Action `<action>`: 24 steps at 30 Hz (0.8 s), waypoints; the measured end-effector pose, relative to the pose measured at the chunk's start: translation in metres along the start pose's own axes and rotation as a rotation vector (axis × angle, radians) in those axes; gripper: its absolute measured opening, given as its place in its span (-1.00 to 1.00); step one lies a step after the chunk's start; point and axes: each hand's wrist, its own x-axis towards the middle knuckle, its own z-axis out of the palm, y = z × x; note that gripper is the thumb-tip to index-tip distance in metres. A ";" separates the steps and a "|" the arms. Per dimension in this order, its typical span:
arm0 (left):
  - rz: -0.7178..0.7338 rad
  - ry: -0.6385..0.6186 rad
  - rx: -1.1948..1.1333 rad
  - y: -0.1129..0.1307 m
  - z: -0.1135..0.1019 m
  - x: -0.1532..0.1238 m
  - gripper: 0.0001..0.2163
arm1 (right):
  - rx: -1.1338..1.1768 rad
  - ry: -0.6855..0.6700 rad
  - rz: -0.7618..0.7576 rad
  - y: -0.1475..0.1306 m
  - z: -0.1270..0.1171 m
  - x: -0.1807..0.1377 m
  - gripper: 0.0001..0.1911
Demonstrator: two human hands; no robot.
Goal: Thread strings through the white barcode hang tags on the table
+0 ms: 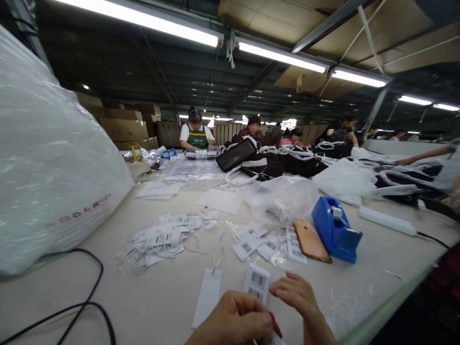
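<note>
My left hand (235, 318) and my right hand (300, 302) meet at the bottom edge of the view, fingers curled together. Between them stands a white barcode tag (257, 282), pinched by the fingertips. A second white hang tag (207, 297) with a thin string lies flat on the table just left of my left hand. A loose heap of barcode tags (167, 237) is spread further ahead, and a smaller pile of tags (258, 244) lies to its right.
A blue tape dispenser (336, 230) and an orange phone (311, 241) sit right of the tags. A big plastic bag (43, 158) fills the left; a black cable (86, 297) loops below it. Dark bags (251, 155) and several seated workers are at the far end.
</note>
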 end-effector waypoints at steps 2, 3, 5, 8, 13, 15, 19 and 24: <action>-0.012 -0.006 -0.003 0.004 0.002 -0.002 -0.77 | 0.043 -0.041 0.024 -0.002 0.003 -0.001 -0.53; -0.020 0.000 -0.007 0.006 0.003 -0.003 -0.83 | 0.061 -0.052 0.034 -0.003 0.004 -0.002 -0.53; -0.047 0.016 -0.004 0.007 0.004 -0.004 -0.91 | 0.087 -0.049 0.065 -0.005 0.008 -0.005 -0.54; -0.073 0.018 0.003 0.006 0.005 -0.004 -0.96 | 0.071 0.019 0.129 -0.006 0.014 -0.008 -0.70; -0.083 0.042 -0.046 0.002 0.006 -0.002 -0.97 | 0.062 0.044 0.145 -0.008 0.017 -0.008 -0.68; -0.070 0.060 -0.091 0.001 0.007 -0.001 -0.95 | 0.070 0.032 0.140 -0.009 0.016 -0.007 -0.65; -0.033 0.112 -0.176 0.000 0.007 0.001 -0.89 | 0.079 0.008 0.148 -0.008 0.012 -0.010 -0.74; 0.015 0.282 0.205 -0.007 -0.001 0.007 -0.86 | 0.013 -0.037 0.267 0.003 0.001 -0.017 -0.82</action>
